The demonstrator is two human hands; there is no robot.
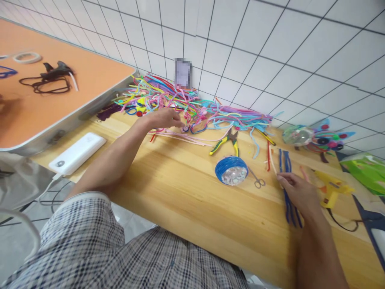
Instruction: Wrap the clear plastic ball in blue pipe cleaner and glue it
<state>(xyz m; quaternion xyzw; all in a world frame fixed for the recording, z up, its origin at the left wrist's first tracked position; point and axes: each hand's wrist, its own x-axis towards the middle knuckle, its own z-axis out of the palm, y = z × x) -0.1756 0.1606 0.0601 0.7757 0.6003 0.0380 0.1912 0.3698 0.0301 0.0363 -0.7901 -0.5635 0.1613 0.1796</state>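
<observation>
My left hand [167,117] reaches over the front of a heap of coloured pipe cleaners [171,94], fingers bent together. Whatever they grip, if anything, is hidden; a small round piece [185,129] lies just by the fingertips. On the right, my right hand [297,190] pinches the lower end of a pale pipe cleaner [273,161]. Dark blue pipe cleaners [290,208] lie partly beneath that hand, and a red one [268,155] is just left of the pale one. A clear dome wrapped in blue pipe cleaner [231,170] rests mid-table beside small scissors [258,180].
Yellow-handled pliers [230,142] lie behind the dome. A yellow glue gun [332,188] with its cord is at right, below a colourful pipe-cleaner animal [327,138]. A white power bank [77,152] sits at left. A phone [183,73] leans on the tiled wall.
</observation>
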